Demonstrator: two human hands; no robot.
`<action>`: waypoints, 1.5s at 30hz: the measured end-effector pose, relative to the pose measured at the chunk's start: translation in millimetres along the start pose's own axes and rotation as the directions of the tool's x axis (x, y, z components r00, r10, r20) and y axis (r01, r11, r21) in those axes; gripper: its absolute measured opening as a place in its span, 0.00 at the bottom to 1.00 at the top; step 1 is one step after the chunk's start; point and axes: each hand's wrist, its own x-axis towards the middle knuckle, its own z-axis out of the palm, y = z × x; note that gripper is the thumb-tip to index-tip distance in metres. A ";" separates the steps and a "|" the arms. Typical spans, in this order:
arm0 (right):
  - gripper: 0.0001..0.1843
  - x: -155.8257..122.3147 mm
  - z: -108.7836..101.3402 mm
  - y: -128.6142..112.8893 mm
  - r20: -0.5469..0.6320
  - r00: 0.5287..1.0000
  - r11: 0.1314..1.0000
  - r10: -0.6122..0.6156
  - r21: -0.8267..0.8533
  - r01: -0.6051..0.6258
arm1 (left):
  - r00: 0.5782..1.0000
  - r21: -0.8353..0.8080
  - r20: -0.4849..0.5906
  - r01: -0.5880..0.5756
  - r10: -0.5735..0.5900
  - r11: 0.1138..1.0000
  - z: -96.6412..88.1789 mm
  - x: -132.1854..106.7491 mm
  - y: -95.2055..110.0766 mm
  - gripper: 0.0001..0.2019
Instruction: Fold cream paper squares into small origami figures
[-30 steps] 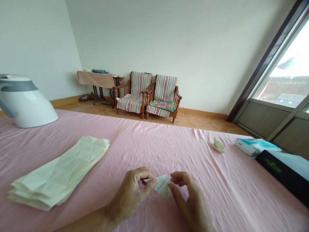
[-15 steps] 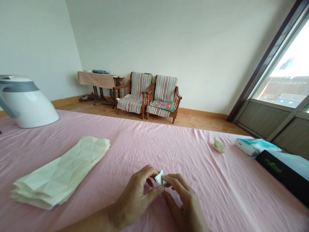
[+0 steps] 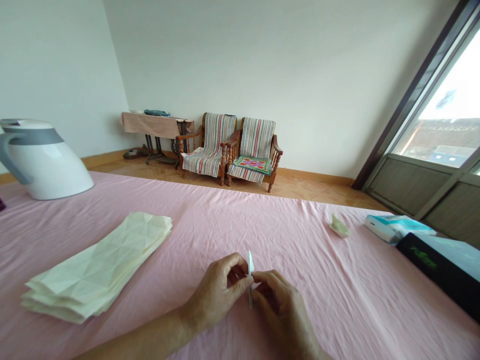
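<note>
Both of my hands pinch one small folded piece of pale paper [image 3: 250,265] just above the pink tablecloth [image 3: 210,225], near the front edge. My left hand [image 3: 219,292] grips it from the left with thumb and fingers closed. From the right, my right hand [image 3: 283,312] presses its fingertips against the same piece. The paper stands edge-on and thin between the fingers. A stack of creased cream paper sheets [image 3: 99,262] lies to the left of my hands.
A small finished paper fold [image 3: 339,226] sits at the right back of the cloth. A white kettle [image 3: 41,160] stands at the far left. A teal tissue pack [image 3: 397,227] and a black box [image 3: 438,267] lie at the right. Two wooden armchairs [image 3: 234,150] stand by the wall.
The paper was a flat triangle held between spread fingertips; my hands have come together and squeezed it into a narrow upright piece. The view has shifted slightly.
</note>
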 end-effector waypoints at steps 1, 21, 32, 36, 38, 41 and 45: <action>0.11 0.9 0.1 -1.0 0.001 1.000 0.999 0.029 0.030 -0.029 | 1.000 -0.013 0.006 0.007 -0.007 1.000 0.0 1.3 -1.0 0.02; 0.12 13.9 -1.9 -5.4 -0.088 0.967 0.970 0.238 -0.022 -0.241 | 1.000 0.024 0.015 0.008 -0.008 1.000 3.9 2.2 -1.1 0.02; 0.08 15.5 -1.3 -13.2 -0.088 0.961 0.965 0.261 0.005 -0.262 | 0.999 0.093 -0.014 0.030 -0.029 0.995 2.8 0.8 5.2 0.03; 0.08 14.5 3.3 -10.4 -0.142 0.959 0.968 0.246 -0.018 -0.251 | 0.999 0.143 -0.050 0.005 0.002 0.990 3.9 -0.4 2.9 0.08; 0.08 13.3 4.2 -8.2 -0.153 0.961 0.969 0.231 -0.052 -0.241 | 0.998 0.172 -0.058 -0.009 0.019 0.985 4.4 -1.0 1.0 0.08; 0.08 10.7 2.9 -3.9 -0.152 0.974 0.965 0.169 -0.174 -0.195 | 0.997 0.215 -0.060 -0.027 0.041 0.976 3.7 -1.0 -1.2 0.10; 0.08 8.5 -1.1 1.0 -0.130 0.990 0.933 0.062 -0.345 -0.104 | 0.995 0.287 -0.048 -0.071 0.088 0.955 0.5 0.0 -2.8 0.14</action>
